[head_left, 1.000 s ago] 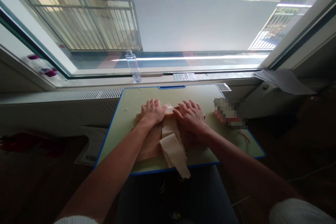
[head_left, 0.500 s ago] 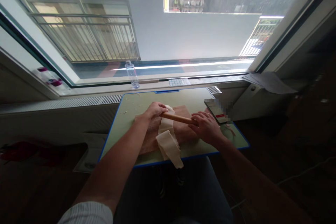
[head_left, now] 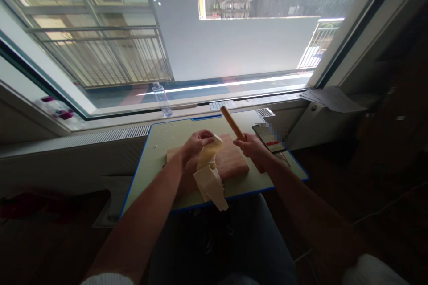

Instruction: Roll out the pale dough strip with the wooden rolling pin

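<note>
A long strip of rolled dough (head_left: 209, 178) lies over a wooden cutting board (head_left: 236, 158), its near end hanging past the front edge of the table. My left hand (head_left: 199, 141) pinches the strip's far end and lifts it off the board. In my right hand (head_left: 253, 147) is a wooden rolling pin (head_left: 233, 124), gripped near its lower end and tilted up to the left, apart from the dough. Flour dust shows on the board.
The small green table (head_left: 157, 147) has a blue rim. A phone (head_left: 269, 139) stands at its right side. On the windowsill are a clear bottle (head_left: 162, 100), a calculator-like keypad (head_left: 222, 105) and papers (head_left: 334, 99). A radiator grille (head_left: 110, 138) runs behind.
My left hand has let go of the rolling pin and taken the dough's far end, raising it. My right hand has swung the pin up off the dough.
</note>
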Available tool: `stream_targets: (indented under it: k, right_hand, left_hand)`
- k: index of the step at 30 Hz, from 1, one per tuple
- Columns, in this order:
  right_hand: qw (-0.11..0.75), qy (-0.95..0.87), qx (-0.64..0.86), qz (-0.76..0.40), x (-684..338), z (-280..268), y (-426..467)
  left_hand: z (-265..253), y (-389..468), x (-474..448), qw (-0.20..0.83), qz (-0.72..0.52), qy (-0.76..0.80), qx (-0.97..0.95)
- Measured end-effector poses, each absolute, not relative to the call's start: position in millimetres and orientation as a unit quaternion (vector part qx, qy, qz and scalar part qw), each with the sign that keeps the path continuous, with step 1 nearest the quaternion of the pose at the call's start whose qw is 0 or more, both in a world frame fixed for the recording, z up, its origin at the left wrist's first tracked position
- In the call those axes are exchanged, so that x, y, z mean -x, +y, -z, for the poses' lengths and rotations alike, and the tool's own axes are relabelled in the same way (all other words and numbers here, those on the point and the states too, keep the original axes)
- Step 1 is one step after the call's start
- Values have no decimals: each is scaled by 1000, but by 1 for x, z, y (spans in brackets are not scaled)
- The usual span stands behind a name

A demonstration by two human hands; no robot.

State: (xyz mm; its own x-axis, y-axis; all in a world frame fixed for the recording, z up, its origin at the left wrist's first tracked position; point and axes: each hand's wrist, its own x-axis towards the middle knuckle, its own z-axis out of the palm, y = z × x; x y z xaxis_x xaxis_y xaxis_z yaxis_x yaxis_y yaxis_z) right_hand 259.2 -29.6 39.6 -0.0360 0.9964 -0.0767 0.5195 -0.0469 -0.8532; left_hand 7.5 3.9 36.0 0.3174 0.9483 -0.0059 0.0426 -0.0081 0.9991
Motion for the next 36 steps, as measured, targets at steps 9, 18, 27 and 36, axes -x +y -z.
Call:
stream_targets:
  k: [9,18,27,36]
  right_hand:
    - [300,-537,480,-625,-211,-35,1]
    - [439,-521,488,-545,-193,-42,-9]
    - [470,-538,488,-501,-192,-59,-23]
    - [507,-531,460,-500,-201,-69,-32]
  left_hand:
    - [-36,-21,3,449,-417,482,-626]
    - [-13,-121,31,155,-212,690,-674]
    - [-24,-137,1,185,-199,698,-663]
    - [-17,-126,0,188,-274,645,-688]
